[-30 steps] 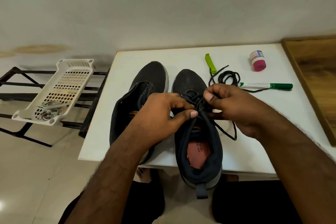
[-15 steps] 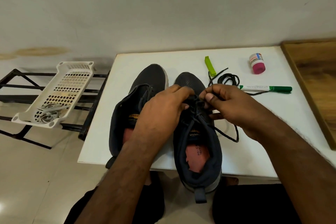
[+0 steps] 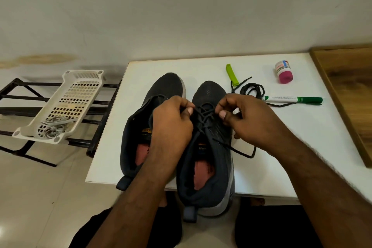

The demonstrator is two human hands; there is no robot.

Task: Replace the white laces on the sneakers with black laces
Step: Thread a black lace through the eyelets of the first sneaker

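Observation:
Two dark sneakers stand side by side on the white table (image 3: 281, 167), toes away from me. The right sneaker (image 3: 209, 153) carries a black lace (image 3: 203, 116) through its eyelets. My left hand (image 3: 171, 121) pinches one strand of that lace on the left. On the other side my right hand (image 3: 247, 119) pinches the other strand. A loose end of the lace trails to the right onto the table. The left sneaker (image 3: 159, 90) has no lace that I can see; my left forearm hides part of it. A coiled spare black lace (image 3: 252, 89) lies behind my right hand.
A green-capped marker (image 3: 291, 99), a lime green clip (image 3: 231, 74) and a small pink-capped bottle (image 3: 283, 71) lie at the table's back right. A white perforated tray (image 3: 66, 104) holding pale laces sits on a black rack at left. A wooden surface (image 3: 350, 90) borders the table's right.
My hands have spread apart along the right sneaker's lacing, the left one shifting left and the right one shifting right, each still pinching a strand of the black lace.

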